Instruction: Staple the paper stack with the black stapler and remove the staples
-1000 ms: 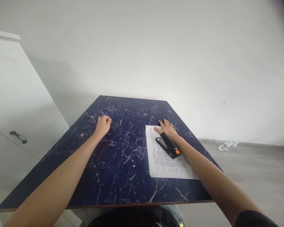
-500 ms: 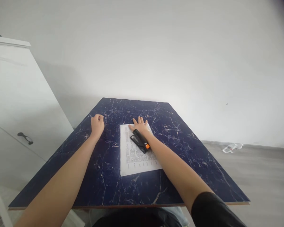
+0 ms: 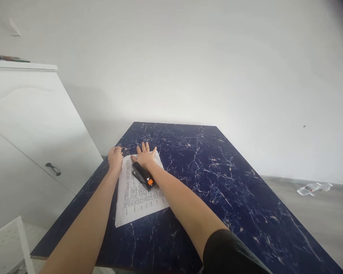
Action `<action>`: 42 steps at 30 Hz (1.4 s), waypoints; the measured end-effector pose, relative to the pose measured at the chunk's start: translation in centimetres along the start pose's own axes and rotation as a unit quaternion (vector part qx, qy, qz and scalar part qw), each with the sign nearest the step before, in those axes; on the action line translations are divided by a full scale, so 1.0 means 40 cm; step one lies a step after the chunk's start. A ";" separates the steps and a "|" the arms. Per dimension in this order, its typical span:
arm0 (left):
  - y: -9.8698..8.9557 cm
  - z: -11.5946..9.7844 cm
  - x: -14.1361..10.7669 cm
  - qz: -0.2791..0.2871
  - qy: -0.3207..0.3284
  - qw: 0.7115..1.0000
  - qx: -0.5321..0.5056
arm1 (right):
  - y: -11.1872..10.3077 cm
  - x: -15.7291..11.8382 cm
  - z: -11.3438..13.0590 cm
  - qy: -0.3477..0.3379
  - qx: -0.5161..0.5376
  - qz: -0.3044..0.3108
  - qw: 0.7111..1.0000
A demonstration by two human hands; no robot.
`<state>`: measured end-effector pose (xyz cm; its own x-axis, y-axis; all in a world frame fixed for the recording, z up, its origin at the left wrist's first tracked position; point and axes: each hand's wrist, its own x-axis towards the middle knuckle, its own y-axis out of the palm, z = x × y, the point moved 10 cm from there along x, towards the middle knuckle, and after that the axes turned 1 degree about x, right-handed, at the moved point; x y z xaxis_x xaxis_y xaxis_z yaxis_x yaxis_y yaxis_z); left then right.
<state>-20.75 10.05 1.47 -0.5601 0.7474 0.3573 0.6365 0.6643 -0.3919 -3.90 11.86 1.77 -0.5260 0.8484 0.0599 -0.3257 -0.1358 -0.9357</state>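
Note:
Printed sheets of paper (image 3: 131, 214) lie in a loose stack on the dark blue marble-patterned table. A black stapler (image 3: 143, 176) with an orange part at its near end rests on top of them. My right hand (image 3: 146, 156) is spread flat over the far end of the paper, just beyond the stapler, fingers apart. At the paper's far left corner is my left hand (image 3: 115, 159), its fingers curled closed. Whatever may be in its fingers is hidden. The paper's left edge appears to meet this hand.
A white cabinet (image 3: 28, 114) with a black handle (image 3: 53, 169) stands left of the table (image 3: 194, 167). Several items lie on its top. A white wall rises behind. Clear plastic packaging (image 3: 313, 188) lies on the floor at right.
The paper, the stapler and my right hand have shifted left across the table, up to my left hand. The view has turned a little to the left.

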 end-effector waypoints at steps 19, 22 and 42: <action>0.060 -0.167 -0.070 0.095 0.144 0.984 0.040 | -0.070 -0.354 -0.178 -0.150 0.036 0.056 0.986; 0.102 -0.211 -0.105 0.175 0.199 0.962 0.057 | -0.083 -0.374 -0.208 -0.128 0.033 0.051 0.990; 0.242 -0.318 -0.345 0.444 0.362 0.819 0.034 | -0.230 -0.378 -0.241 -0.042 0.179 -0.196 0.963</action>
<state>-0.10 6.07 3.54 0.5856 0.7511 0.3048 0.5768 -0.1220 -0.8077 14.61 5.20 6.12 -0.3640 0.8278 0.4270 -0.7552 0.0059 -0.6554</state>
